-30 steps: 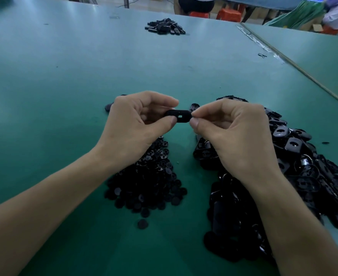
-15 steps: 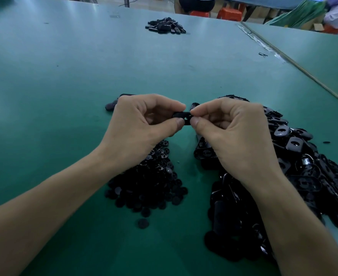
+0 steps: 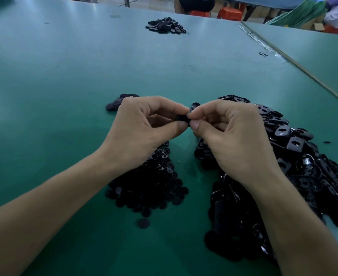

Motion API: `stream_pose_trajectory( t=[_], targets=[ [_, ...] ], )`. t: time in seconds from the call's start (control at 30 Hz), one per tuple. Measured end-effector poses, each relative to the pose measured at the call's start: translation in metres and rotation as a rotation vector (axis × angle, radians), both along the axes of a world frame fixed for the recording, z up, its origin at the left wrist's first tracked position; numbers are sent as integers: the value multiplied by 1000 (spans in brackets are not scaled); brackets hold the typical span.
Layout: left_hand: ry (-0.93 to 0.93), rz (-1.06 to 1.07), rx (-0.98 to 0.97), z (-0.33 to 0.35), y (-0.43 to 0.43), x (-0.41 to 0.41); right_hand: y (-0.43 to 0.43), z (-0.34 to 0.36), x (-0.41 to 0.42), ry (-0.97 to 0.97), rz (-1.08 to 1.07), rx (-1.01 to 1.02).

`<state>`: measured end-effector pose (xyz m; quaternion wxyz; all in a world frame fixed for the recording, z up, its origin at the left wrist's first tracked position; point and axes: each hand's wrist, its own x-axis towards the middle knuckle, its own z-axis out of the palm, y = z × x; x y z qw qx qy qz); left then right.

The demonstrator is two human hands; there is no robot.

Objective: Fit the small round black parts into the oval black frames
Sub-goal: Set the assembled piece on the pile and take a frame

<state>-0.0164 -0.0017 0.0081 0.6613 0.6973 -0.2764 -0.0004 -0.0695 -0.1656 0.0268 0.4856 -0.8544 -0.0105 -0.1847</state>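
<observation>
Above the green table (image 3: 64, 96), my left hand (image 3: 144, 132) and my right hand (image 3: 229, 136) meet fingertip to fingertip. Between them they pinch one oval black frame (image 3: 182, 118), mostly hidden by the thumbs and forefingers. Whether a round part sits in it cannot be seen. A heap of small round black parts (image 3: 150, 186) lies under my left wrist. A larger heap of oval black frames (image 3: 295, 166) spreads under and to the right of my right hand.
A few black pieces (image 3: 118, 101) lie just beyond my left hand. Another small pile of black parts (image 3: 166, 25) sits far back on the table. One round part (image 3: 143, 223) lies alone near the front. A table seam (image 3: 295, 62) runs along the right. People sit beyond the far edge.
My hands have closed in on each other, so the frame that showed between the fingertips is now almost covered. Both hands dropped slightly.
</observation>
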Motion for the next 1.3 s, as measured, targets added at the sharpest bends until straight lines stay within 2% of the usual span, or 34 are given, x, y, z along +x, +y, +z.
stream_pose_trajectory(
  t=[0.23, 0.6, 0.77, 0.9, 1.07, 1.3],
  targets=[
    [1, -21, -6, 1, 1, -2, 1, 0, 1, 22, -17, 70],
    [-67, 41, 38, -1, -1, -3, 7, 2, -4, -46, -95, -3],
    [-110, 92, 77, -5, 2, 2, 15, 2, -7, -66, -30, -80],
    [-92, 81, 87, -7, 4, 7, 15, 3, -7, -62, 1, -102],
    [-49, 64, 58, -6, 1, 7, 8, 2, -3, -82, -72, -161],
    [73, -61, -28, -1, 0, 6, 3, 1, -1, 1, 32, -17]
  ],
)
